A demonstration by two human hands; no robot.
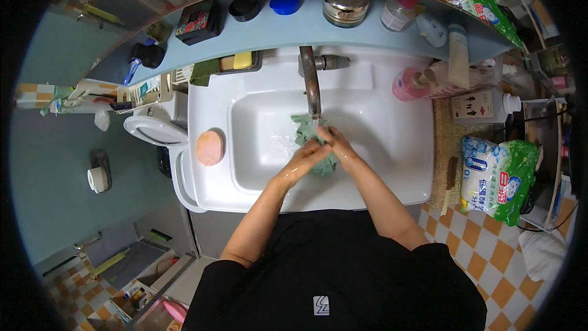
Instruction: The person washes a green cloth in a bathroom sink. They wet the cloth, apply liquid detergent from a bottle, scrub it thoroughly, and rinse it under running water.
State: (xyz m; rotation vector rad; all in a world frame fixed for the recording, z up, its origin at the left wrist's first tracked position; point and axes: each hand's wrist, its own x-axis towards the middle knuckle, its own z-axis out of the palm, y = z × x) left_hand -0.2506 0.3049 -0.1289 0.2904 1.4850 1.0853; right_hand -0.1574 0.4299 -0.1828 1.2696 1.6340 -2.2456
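Note:
A crumpled green cloth [304,128] lies in the white washbasin [257,147], partly under my hands. Water runs from the worn metal faucet [312,85] beside my fingers. My left hand [307,156], wet and bent at the fingers, is over the cloth's near left side. My right hand [339,143] meets it from the right, its fingertips close under the stream. The two hands touch or nearly touch. Whether either one grips the cloth cannot be made out. Some of the cloth shows beyond my hands and some below them.
A pink soap bar [210,148] sits on the basin's left rim, a pink pump bottle [409,84] at its back right. A glass shelf [303,32] with jars and bottles overhangs the back edge. A detergent bag [498,179] stands at the right, a toilet [158,128] at the left.

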